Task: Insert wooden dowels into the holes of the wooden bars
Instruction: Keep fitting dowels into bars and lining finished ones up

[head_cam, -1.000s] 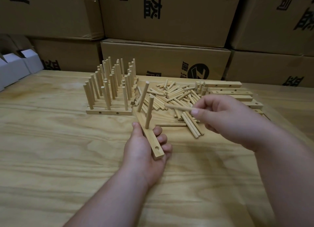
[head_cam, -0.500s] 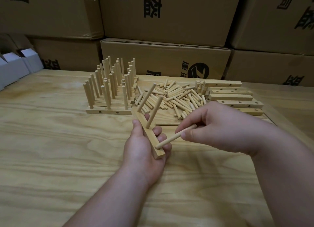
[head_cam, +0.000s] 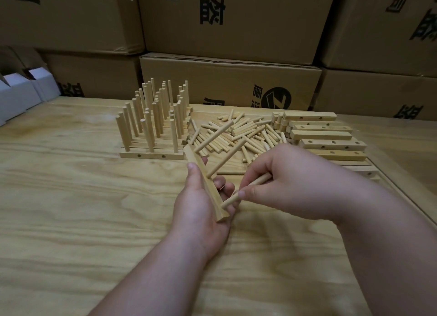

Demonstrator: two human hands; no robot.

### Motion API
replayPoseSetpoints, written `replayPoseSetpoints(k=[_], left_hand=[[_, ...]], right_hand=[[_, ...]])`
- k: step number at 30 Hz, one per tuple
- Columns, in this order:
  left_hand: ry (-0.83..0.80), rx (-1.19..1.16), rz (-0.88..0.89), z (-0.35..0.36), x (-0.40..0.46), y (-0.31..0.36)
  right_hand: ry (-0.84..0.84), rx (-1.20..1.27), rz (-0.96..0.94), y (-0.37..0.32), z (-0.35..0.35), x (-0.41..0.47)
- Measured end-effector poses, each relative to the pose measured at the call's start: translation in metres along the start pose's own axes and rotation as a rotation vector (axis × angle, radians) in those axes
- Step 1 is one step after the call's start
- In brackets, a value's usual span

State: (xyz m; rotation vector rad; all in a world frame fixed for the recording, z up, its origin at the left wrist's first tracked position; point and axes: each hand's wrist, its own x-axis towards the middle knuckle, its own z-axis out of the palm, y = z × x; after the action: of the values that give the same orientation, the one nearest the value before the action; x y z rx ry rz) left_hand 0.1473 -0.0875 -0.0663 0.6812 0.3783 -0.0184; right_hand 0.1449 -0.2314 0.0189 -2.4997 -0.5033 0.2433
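Left hand (head_cam: 201, 197) grips a wooden bar (head_cam: 205, 183) tipped on edge over the table (head_cam: 71, 197), two dowels already sticking out of it. Right hand (head_cam: 283, 183) pinches a third dowel (head_cam: 246, 191), its tip at the bar's near end.

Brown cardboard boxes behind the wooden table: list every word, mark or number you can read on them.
"益" in black print: upper centre brown cardboard box.
Circled "Z"-like black logo: lower centre brown cardboard box.
Black characters beside that logo and on the other boxes: cut off or blurred, unreadable.
Wooden bars and dowels: no text.
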Motion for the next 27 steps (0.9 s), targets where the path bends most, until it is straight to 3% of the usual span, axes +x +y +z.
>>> replayPoseSetpoints(k=[8, 15, 23, 27], left_hand=[[-0.023, 0.096, 0.012, 0.001, -0.003, -0.001], [-0.02, 0.149, 0.016, 0.002, -0.007, 0.0], [0.009, 0.175, 0.077, 0.003, -0.006, -0.003], [-0.014, 0.167, 0.06, 0.002, -0.004, -0.003]], right_hand=[[-0.09, -0.01, 0.027, -0.001, 0.012, 0.006], [-0.162, 0.168, 0.063, 0.006, 0.014, 0.009], [-0.083, -0.014, 0.028, -0.003, 0.022, 0.01], [-0.12, 0.063, 0.034, 0.001, 0.019, 0.011]])
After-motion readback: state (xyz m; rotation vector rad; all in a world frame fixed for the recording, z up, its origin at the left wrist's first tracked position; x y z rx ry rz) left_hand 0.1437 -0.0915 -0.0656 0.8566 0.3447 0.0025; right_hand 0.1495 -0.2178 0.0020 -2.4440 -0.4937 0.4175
